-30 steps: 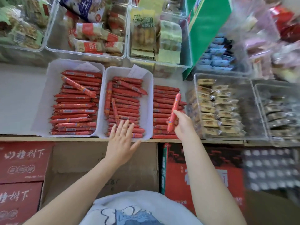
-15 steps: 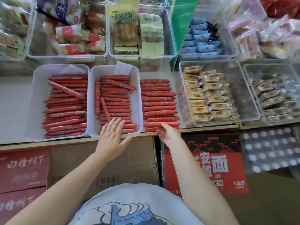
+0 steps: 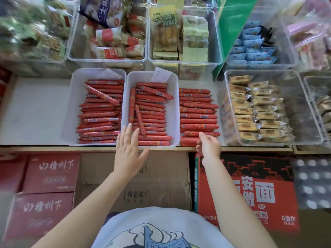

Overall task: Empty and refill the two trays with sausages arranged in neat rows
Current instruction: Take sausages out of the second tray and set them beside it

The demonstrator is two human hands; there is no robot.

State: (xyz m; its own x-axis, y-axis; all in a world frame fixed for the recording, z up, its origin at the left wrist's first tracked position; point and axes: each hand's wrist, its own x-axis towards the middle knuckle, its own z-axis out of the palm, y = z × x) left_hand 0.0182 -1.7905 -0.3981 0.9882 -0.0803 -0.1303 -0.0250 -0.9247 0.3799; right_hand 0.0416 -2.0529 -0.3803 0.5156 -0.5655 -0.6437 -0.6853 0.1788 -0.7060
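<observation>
Two white trays sit side by side on the shelf, left tray (image 3: 71,111) and right tray (image 3: 174,111), both full of red sausages (image 3: 100,120). More sausages are stacked in a loose pile (image 3: 198,115) at 3 o'clock of the right tray. Left hand (image 3: 129,151) lies flat, fingers spread, on the right tray's 6 o'clock rim. Right hand (image 3: 208,145) has its fingers curled at the pile's near edge; can't tell if it's gripping one.

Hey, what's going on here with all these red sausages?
A person is sorting red sausages on a shop shelf. Two white trays sit side by side: the left tray and the middle tray, both holding rows of sausages with a few lying crooked on top. More sausages lie in a loose stack on the shelf, right of the trays. The left hand rests flat on the middle tray's near edge. The right hand reaches the stack's near end, fingers curled; whether it grips one is unclear.
</observation>
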